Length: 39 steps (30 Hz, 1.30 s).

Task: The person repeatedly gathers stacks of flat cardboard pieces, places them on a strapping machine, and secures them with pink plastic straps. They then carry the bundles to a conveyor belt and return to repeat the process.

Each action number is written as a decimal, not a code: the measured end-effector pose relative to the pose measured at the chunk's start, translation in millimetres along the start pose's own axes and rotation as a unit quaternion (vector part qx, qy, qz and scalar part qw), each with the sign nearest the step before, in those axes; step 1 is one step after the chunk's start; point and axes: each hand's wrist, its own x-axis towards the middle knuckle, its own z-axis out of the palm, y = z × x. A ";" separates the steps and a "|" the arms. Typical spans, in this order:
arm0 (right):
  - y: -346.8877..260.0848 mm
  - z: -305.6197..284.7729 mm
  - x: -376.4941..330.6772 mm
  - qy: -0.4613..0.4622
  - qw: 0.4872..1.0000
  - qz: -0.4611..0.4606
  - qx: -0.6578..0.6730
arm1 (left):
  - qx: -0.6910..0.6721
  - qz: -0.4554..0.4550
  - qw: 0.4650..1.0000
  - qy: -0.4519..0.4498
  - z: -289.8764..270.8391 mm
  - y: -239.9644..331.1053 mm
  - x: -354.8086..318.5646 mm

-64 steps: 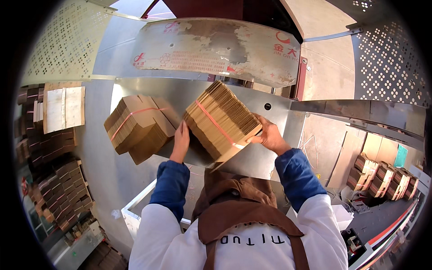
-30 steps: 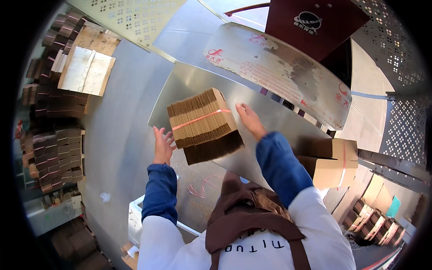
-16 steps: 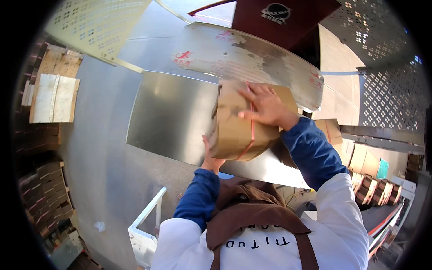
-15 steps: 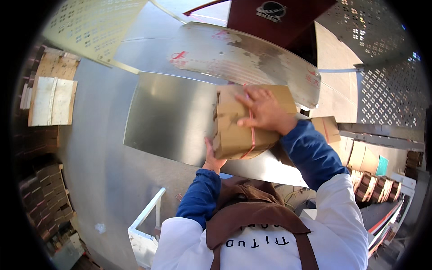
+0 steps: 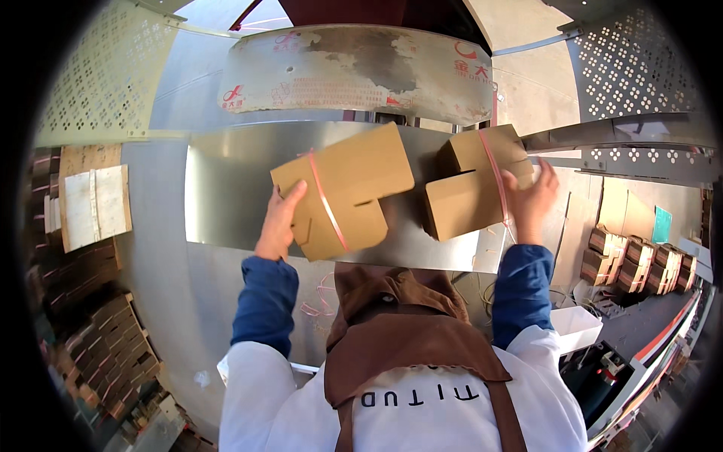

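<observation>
Two bundles of flat brown cardboard blanks, each tied with a pink strap, lie on a shiny metal table (image 5: 226,188). My left hand (image 5: 280,222) grips the left edge of the left bundle (image 5: 346,188), fingers curled over its top. My right hand (image 5: 531,200) holds the right side of the right bundle (image 5: 471,184), near its strap. The two bundles sit side by side, slightly apart, both tilted. My blue sleeves and brown apron fill the lower middle.
A curved worn metal cover (image 5: 354,68) stands behind the table, with perforated panels at left and right. Stacks of folded cardboard (image 5: 90,331) line the floor at left; more strapped bundles (image 5: 640,260) sit at right. A white bin (image 5: 576,328) is near my right elbow. Loose pink straps lie below the table.
Half a second ago both hands held one bundle at the table's right side. Now each hand has its own bundle, spread apart on the table, and the view has swung back to centre.
</observation>
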 end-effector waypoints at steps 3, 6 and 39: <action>80.5 19.7 -28.8 -0.204 0.946 0.157 0.196 | 0.016 -0.020 1.000 0.002 14.1 10.4 10.3; 95.6 27.3 -42.3 -0.287 0.868 0.224 0.336 | 0.041 -0.042 0.998 0.012 27.0 15.3 12.0; 79.4 26.0 -88.9 -0.248 0.769 0.334 0.485 | -0.018 -0.086 0.996 -0.018 42.1 13.5 32.1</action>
